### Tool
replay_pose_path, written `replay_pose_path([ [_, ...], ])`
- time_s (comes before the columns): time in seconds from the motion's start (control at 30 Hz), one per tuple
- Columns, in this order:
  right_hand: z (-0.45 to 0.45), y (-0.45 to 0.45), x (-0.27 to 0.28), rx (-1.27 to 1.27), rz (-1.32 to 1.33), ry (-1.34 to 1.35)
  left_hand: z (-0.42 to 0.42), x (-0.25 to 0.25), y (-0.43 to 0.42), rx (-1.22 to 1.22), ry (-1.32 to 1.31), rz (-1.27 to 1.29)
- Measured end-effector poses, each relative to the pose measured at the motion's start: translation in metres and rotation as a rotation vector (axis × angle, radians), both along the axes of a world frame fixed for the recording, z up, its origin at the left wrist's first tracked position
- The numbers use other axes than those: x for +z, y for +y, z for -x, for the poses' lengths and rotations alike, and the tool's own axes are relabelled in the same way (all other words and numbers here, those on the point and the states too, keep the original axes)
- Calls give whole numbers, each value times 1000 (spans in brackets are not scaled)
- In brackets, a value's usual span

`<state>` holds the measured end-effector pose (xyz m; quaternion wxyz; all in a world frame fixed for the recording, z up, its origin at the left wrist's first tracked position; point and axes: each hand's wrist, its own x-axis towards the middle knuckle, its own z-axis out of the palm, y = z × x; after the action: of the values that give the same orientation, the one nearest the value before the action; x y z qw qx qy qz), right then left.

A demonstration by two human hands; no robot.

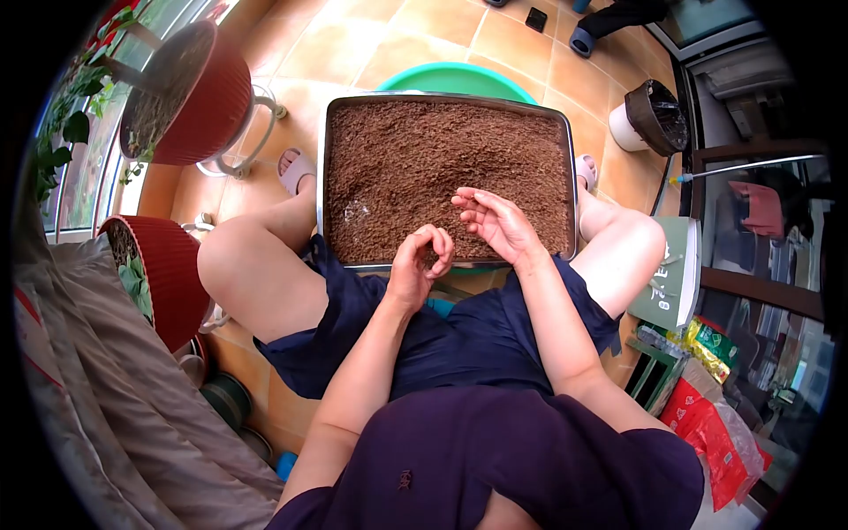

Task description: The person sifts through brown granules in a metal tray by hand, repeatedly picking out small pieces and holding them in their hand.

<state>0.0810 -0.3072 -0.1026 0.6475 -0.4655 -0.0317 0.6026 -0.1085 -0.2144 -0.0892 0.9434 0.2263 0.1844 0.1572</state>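
Observation:
A metal tray [570,190] full of brown, crumbly soil-like material [442,146] lies in front of me, between my knees. My left hand [422,265] is over its near edge, the fingers curled in toward the thumb; whether anything small is in them I cannot make out. To the right, my right hand [499,225] hovers above the material with the palm turned up. Its fingers are loosely bent and apart, and I see nothing in them. The two hands do not touch. A small whitish patch [356,212] shows in the material at the left.
Beneath the tray's far side is a green basin [459,78]. Red-brown plant pots [199,97] stand at the left by the window. On the right are a lined bin [629,128], a green box [667,274] and a red bag [707,433]. Another person's slippered foot [581,41] is at the back.

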Motion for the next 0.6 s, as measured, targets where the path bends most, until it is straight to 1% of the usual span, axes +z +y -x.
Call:
replay_pose_path([
  [0.07, 0, -2, 9, -4, -13, -20, -1, -4, 0, 10, -3, 36],
  [0.2, 0, -9, 13, 24, -11, -131, -6, -10, -5, 106, 169, -1],
  [0.27, 2, -12, 18, 101, 18, -217, -10, -12, -4, 166, 246, -49],
  [0.33, 5, -13, 23, 185, 80, -287, -13, -13, -4, 126, 303, -97],
  [0.43, 5, -14, 20, 379, 80, -326, -19, -10, -8, 51, 407, -166],
  [0.5, 8, -14, 19, 418, 73, -335, -21, -10, -12, 6, 442, -199],
  [0.57, 10, -15, 15, 433, 68, -333, -21, -14, -15, 32, 457, -248],
  [0.6, 13, -14, 18, 424, 107, -330, -22, -14, -15, 48, 459, -261],
])
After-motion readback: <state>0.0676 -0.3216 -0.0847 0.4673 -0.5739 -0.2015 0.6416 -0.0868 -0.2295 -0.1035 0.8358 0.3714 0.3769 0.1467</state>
